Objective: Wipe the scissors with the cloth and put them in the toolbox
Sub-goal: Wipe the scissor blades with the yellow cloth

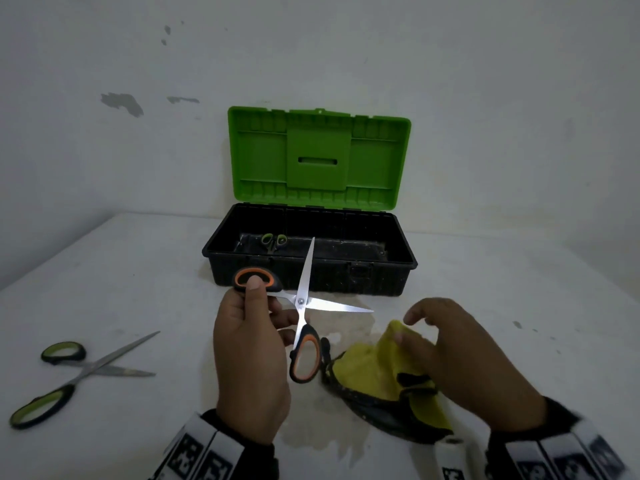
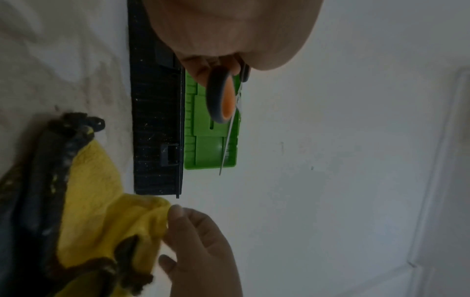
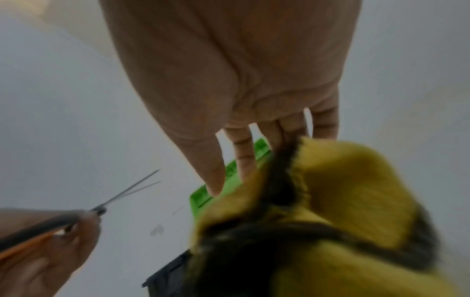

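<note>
While the orange-handled scissors [image 1: 300, 306] hang open above the table, the left hand [image 1: 249, 358] grips them by the far handle loop, thumb across it and the other fingers curled beneath; the second loop dangles just beside the palm, and the blades spread away from the fingertips, one toward the toolbox [image 1: 311, 258], one toward the other hand. Close to that hand's side lies the yellow cloth [image 1: 384, 372] with its dark edging, bunched on the table. The right hand [image 1: 460, 362] is on top of it, thumb and fingertips pinching up a fold at its near corner.

To my eye the wiping has not begun: the cloth is only being gathered. Next it needs lifting to a blade and drawing along the flat, away from the edge, with the blades wide like that.

Beyond the blade tips stands the toolbox, black with its green lid [image 1: 318, 154] upright, and a small green-handled pair [image 1: 273, 241] already inside. Well off from the left hand's knuckles, another green-handled pair [image 1: 79, 372] lies open on the white table [image 1: 519, 289], which is stained under the cloth. A scuffed white wall [image 1: 485, 81] stands behind.
</note>
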A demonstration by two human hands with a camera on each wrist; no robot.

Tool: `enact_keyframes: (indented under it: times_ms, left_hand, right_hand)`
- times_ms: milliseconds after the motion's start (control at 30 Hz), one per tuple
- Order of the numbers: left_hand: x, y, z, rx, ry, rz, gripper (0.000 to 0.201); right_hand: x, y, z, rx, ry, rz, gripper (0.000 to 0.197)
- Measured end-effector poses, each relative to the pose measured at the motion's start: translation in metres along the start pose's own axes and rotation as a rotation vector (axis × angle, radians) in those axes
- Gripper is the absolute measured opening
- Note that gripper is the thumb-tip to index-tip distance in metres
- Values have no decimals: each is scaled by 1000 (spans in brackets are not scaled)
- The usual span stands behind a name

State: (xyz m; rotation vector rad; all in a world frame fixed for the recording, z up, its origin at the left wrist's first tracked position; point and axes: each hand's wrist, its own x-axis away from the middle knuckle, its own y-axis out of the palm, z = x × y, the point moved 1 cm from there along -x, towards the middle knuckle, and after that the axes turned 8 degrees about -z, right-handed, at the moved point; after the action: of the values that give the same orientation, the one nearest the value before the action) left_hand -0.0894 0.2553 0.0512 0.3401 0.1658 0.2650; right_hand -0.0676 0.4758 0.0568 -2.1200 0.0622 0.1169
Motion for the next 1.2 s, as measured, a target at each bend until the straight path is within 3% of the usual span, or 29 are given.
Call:
enact_keyframes:
  times_ms: [100, 233, 367, 567, 700, 933, 1200]
  left_hand:
    - [1, 4, 1, 11, 12, 12, 28]
    - [6, 11, 7, 22, 9, -14, 28]
    - [10, 13, 10, 42, -19, -38, 26]
    - [7, -1, 14, 143, -132, -120, 17]
    - [-2, -16, 15, -43, -109, -230, 12]
    - [-10, -25, 19, -338, -92, -441, 11]
    - [-20, -16, 9, -389, -52, -382, 14]
  right_hand:
    - [9, 1, -26, -15, -120, 75, 18]
    - [15, 8, -67, -219, -64, -228, 29]
    - [13, 21, -82, -427, -83, -328, 27]
    - [11, 28, -77, -710, -18, -316, 31]
    - [7, 29, -73, -922, 69, -330, 29]
    - [-10, 36, -71, -1081, 102, -274, 12]
    - [-23, 51, -83, -1161, 109, -79, 22]
